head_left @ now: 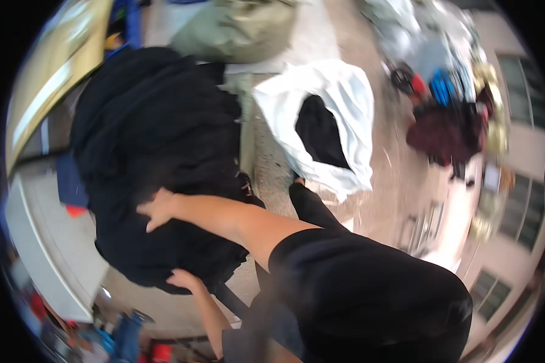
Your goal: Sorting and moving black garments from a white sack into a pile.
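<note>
At left of centre, large black garment bundle (157, 157), bunched over the floor. Right hand (157, 209) pressed flat on top, left hand (184, 279) cupped beneath, fingers loosely curled. Best carried supported underneath, since loose folds may slip.

The black bundle of cloth (157, 157) I'm handling is big, soft and heavily rumpled — a dark heap of folds with no clear shape. It lies left of the white plastic bag (339, 121), just beside it, bulging wide at the top and narrowing toward me — its near edge sagging downward.
</note>
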`<act>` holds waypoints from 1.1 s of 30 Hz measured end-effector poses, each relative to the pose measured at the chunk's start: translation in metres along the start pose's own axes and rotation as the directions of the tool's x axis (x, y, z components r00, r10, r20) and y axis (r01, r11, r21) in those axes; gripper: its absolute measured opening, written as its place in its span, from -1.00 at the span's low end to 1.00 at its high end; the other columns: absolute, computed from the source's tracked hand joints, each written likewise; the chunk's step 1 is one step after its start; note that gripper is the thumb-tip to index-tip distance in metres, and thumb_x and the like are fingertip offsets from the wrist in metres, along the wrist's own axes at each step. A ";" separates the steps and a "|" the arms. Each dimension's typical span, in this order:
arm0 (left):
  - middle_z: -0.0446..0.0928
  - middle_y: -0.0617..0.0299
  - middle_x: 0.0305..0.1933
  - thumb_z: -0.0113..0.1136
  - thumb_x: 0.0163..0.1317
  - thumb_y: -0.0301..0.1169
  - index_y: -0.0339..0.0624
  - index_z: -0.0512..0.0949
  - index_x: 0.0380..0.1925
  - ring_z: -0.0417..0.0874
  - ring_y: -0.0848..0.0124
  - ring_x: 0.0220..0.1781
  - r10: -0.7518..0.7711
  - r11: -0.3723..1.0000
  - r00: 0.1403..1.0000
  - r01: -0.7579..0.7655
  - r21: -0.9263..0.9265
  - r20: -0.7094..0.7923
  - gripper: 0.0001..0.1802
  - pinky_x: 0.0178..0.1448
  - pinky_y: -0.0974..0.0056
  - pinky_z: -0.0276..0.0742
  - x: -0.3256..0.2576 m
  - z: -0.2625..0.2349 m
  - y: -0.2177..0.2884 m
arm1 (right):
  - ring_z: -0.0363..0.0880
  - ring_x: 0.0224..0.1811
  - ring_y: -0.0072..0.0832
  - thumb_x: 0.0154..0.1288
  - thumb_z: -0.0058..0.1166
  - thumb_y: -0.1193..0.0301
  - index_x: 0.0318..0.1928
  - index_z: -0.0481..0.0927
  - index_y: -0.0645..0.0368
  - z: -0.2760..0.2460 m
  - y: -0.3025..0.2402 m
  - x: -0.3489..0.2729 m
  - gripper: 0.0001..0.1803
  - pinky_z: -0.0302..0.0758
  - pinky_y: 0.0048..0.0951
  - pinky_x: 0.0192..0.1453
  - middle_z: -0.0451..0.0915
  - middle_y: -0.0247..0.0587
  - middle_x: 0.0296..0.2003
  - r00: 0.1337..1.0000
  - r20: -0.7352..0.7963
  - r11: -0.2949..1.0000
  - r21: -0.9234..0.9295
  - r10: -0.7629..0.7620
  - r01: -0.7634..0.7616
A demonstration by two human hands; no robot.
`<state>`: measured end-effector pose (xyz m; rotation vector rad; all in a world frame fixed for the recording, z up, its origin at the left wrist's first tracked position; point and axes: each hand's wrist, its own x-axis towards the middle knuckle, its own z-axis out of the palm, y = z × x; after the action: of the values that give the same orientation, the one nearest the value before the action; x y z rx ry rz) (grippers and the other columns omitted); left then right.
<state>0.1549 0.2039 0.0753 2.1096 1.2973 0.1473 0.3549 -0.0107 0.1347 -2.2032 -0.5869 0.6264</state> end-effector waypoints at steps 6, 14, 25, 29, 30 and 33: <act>0.26 -0.17 0.25 0.16 0.07 -0.53 -0.21 0.10 0.31 0.38 0.10 0.21 0.207 0.969 0.758 -0.244 -0.026 0.619 -0.24 0.17 0.20 0.41 -0.176 -0.012 0.000 | 0.48 0.00 -0.18 -0.04 0.17 0.32 -0.15 0.56 0.17 0.003 0.095 -0.165 -0.62 0.42 -0.21 0.05 0.55 -0.12 -0.15 0.779 -0.627 0.966 0.213 0.022 0.144; 0.53 0.07 -0.04 0.10 0.06 -0.66 -0.32 0.47 -0.02 0.58 0.29 -0.06 0.337 0.706 0.057 -0.676 -0.212 0.940 -0.60 0.05 0.30 0.48 -0.298 0.183 0.071 | 0.61 -0.31 -0.16 0.12 0.05 0.38 -0.19 0.55 0.15 0.089 0.414 -0.481 -0.77 0.52 -0.27 -0.17 0.61 -0.05 -0.36 -0.147 -0.647 0.458 0.664 0.748 -0.592; 0.44 -0.02 0.06 0.18 0.10 -0.43 -0.08 0.51 -0.03 0.39 -0.03 0.14 0.183 -0.400 -0.801 -0.590 -0.702 0.570 -0.63 0.18 0.03 0.34 -0.575 0.458 0.188 | 0.56 -0.17 -0.01 0.26 -0.04 0.06 -0.19 0.55 0.36 -0.084 0.608 -0.675 -0.48 0.47 -0.18 -0.04 0.58 0.17 -0.28 0.117 -0.503 0.426 0.559 0.856 -0.711; 0.18 -0.01 0.33 0.27 0.06 -0.17 0.12 0.44 0.10 0.07 -0.17 0.38 -0.009 -0.787 -0.803 -0.362 -0.500 0.595 -0.46 0.35 -0.23 0.06 -0.640 0.524 0.185 | 0.49 -0.04 0.08 0.13 0.02 -0.08 -0.05 0.52 0.23 -0.123 0.676 -0.761 -0.38 0.45 -0.13 0.04 0.53 0.28 -0.17 -0.133 -0.744 0.480 0.545 0.655 -0.688; 0.11 0.00 0.37 0.30 0.02 -0.17 0.12 0.36 0.17 0.00 -0.15 0.42 0.002 -0.878 -0.766 -0.309 -0.366 0.643 -0.35 0.37 -0.24 0.01 -0.644 0.532 0.200 | 0.49 -0.04 0.08 0.13 0.02 -0.08 -0.05 0.52 0.23 -0.123 0.668 -0.756 -0.38 0.45 -0.13 0.04 0.53 0.28 -0.17 -0.150 -0.731 0.478 0.571 0.665 -0.667; 0.03 -0.01 0.42 0.14 0.05 -0.42 0.11 0.25 0.27 -0.04 -0.13 0.44 0.069 -0.966 -0.745 -0.217 -0.142 0.663 -0.30 0.37 -0.27 -0.03 -0.627 0.568 0.270 | 0.50 -0.02 0.06 0.09 0.04 -0.10 0.00 0.49 0.19 -0.135 0.615 -0.740 -0.34 0.44 -0.07 0.08 0.53 0.20 -0.12 -0.102 -0.629 0.464 0.665 0.771 -0.585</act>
<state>0.2777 -0.6638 -0.0692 -1.7379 1.9637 -0.1306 -0.0087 -0.8880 -0.0725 -2.0709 1.3449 -0.2333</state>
